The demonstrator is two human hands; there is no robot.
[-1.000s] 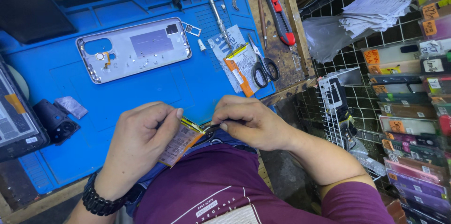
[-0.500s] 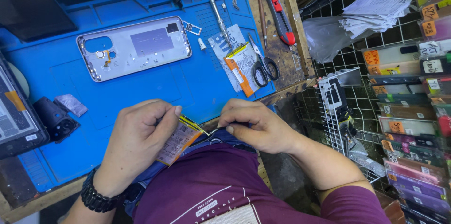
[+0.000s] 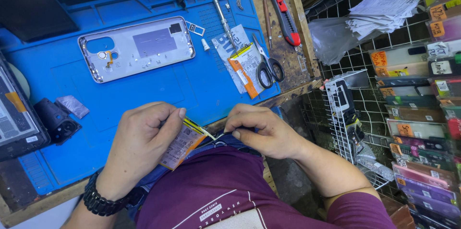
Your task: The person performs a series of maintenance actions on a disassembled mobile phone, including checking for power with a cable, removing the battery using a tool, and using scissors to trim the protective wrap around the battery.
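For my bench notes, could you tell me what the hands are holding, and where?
The left hand grips a flat labelled battery pack by its upper end; the right hand pinches something thin at its tip, too small to tell.

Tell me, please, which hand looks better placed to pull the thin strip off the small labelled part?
Probably the right hand: its fingertips pinch the thin strip at its free end, while the left hand has its grip around the labelled part, steadying it.

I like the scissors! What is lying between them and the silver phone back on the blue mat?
In the head view, between the scissors and the silver phone back lie a small white plug and an orange-edged flat pack on the blue mat.
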